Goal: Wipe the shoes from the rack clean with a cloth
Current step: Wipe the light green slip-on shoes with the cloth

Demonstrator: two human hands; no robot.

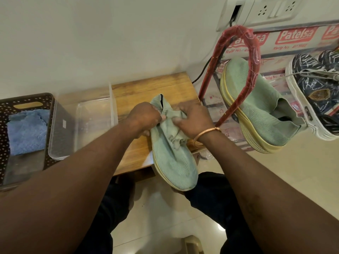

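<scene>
Seemingly light and floppy, a green knit shoe (172,160) lies over a table (132,92); left hand (145,116) and right hand (192,120) both pinch bunched green fabric (175,137) at its opening; the stiffer sole (163,177) would hold steadier.

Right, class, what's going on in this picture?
A person holds a green shoe over a wooden stool. The left hand grips its collar while the right hand bunches a greenish cloth against its upper. The matching shoe and a dark sneaker sit on the red rack; a blue cloth lies in the basket.
</scene>
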